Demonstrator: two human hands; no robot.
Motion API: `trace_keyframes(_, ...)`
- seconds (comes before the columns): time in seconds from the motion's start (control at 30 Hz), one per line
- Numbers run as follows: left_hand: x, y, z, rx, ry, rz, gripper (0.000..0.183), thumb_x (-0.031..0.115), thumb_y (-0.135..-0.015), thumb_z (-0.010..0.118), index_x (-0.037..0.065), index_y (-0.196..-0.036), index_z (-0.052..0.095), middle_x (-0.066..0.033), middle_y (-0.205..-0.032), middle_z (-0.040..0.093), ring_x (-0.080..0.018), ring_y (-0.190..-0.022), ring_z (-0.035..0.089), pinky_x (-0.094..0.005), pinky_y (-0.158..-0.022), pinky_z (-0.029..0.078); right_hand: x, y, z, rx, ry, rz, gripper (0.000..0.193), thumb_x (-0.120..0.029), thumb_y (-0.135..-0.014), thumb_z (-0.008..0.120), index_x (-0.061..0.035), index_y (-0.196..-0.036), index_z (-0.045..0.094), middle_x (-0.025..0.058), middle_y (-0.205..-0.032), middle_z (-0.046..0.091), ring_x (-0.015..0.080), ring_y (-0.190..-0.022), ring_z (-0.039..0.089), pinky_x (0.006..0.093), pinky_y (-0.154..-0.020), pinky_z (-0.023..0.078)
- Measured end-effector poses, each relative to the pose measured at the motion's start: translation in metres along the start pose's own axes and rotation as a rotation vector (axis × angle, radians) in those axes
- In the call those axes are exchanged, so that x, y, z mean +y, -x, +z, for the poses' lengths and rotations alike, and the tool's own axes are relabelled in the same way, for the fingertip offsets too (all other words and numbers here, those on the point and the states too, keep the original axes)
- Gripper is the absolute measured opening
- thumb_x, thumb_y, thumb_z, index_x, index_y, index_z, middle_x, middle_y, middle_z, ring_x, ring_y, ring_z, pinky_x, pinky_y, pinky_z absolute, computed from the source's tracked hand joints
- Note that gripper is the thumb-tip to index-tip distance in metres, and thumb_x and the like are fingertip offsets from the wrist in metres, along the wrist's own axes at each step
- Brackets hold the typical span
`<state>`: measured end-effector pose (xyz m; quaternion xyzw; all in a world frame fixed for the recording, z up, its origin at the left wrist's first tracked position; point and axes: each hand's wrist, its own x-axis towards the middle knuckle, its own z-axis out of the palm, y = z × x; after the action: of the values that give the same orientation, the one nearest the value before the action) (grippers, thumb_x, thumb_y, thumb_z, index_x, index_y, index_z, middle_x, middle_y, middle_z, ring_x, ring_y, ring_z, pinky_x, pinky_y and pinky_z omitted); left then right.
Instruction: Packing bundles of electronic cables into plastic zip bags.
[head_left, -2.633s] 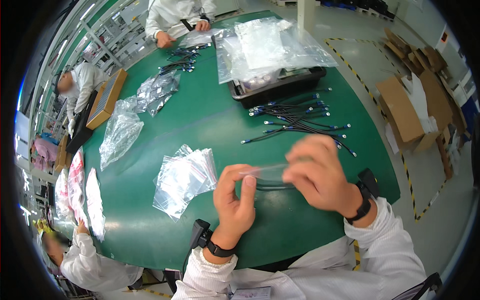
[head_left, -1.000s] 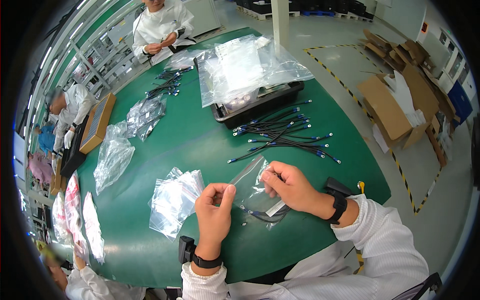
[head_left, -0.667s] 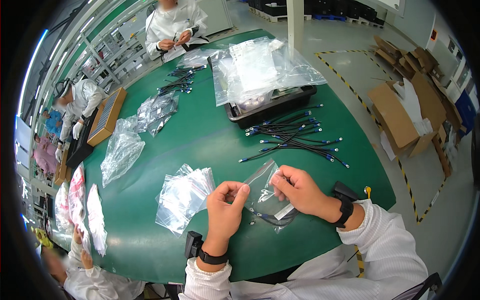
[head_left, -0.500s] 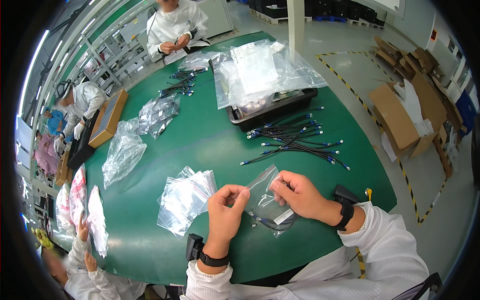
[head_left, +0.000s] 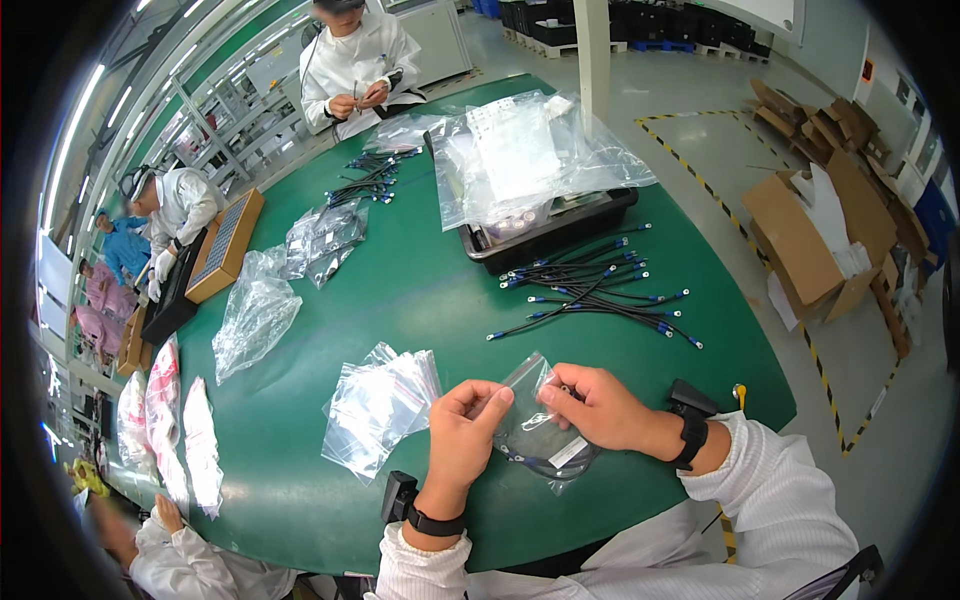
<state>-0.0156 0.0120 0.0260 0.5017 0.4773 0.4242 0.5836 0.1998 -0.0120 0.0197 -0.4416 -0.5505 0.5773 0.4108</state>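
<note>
Since 0.5 s ago, hands barely shifting: left hand (head_left: 465, 425) & right hand (head_left: 590, 405) fingers still pinching small clear zip bag (head_left: 535, 430) w/ black cable, at 6 o'clock on green surface (head_left: 420, 300), sealing top edge.

Bare green table (head_left: 430, 300) lies open ahead, flanked by the bag pile (head_left: 380, 408) and cables (head_left: 595, 292).

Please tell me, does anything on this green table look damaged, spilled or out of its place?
Nothing stands out. Both hands, left hand and right hand, hold a small clear bag with a black cable inside. Loose cables lie beside the black tray, and the empty bags are piled together.
</note>
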Motion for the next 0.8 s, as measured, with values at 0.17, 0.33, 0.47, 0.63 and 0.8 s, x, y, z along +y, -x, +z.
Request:
trace_keyframes(0.17,0.007,-0.001,0.005,-0.02,-0.014,0.046,0.014,0.011,-0.095,0.075,-0.002,-0.097,0.072,0.0026,-0.083,0.067,-0.0024,-0.073,0.057,-0.0198,-0.066,0.044,0.004,0.0,-0.001,-0.018,0.017,-0.013,0.025,-0.024,-0.106,0.057,-0.0019,-0.095,0.06,0.0012,-0.075,0.062,0.0072,-0.067,0.057,0.0262,-0.062,0.047)
trace_keyframes(0.33,0.0,-0.002,-0.002,-0.047,-0.019,-0.022,0.013,0.012,-0.095,0.075,0.0,-0.097,0.071,0.0026,-0.084,0.067,-0.0044,-0.075,0.056,-0.0209,-0.069,0.044,0.003,-0.001,0.001,-0.063,0.017,-0.042,0.024,-0.024,-0.106,0.058,-0.0021,-0.095,0.06,0.001,-0.075,0.063,0.0069,-0.067,0.057,0.0266,-0.061,0.047)
trace_keyframes(0.47,0.005,-0.001,-0.004,-0.053,-0.061,0.043,0.016,0.014,-0.095,0.076,-0.002,-0.099,0.072,0.0006,-0.088,0.071,-0.0052,-0.08,0.062,-0.0226,-0.072,0.05,0.005,-0.003,0.004,-0.115,0.049,-0.053,0.023,-0.023,-0.105,0.059,-0.0021,-0.096,0.06,0.0004,-0.075,0.063,0.0072,-0.067,0.057,0.0263,-0.062,0.047)
trace_keyframes(0.63,0.001,-0.001,0.0,-0.147,-0.087,0.069,0.016,0.016,-0.096,0.075,0.0,-0.099,0.072,0.0035,-0.086,0.068,-0.0026,-0.078,0.057,-0.0209,-0.069,0.046,0.0,0.006,0.003,-0.125,0.052,0.005,0.019,-0.02,-0.104,0.06,-0.002,-0.097,0.061,-0.0003,-0.076,0.063,0.0062,-0.068,0.057,0.0253,-0.063,0.048)
trace_keyframes(0.8,-0.004,-0.002,-0.008,-0.177,-0.211,0.148,0.015,0.017,-0.097,0.073,0.003,-0.099,0.071,0.0063,-0.082,0.065,-0.0017,-0.073,0.052,-0.0214,-0.067,0.044,0.0,0.005,0.009,-0.038,-0.03,0.023,0.013,-0.015,-0.105,0.059,-0.0023,-0.101,0.06,0.0018,-0.084,0.065,0.0067,-0.075,0.061,0.0238,-0.067,0.05)
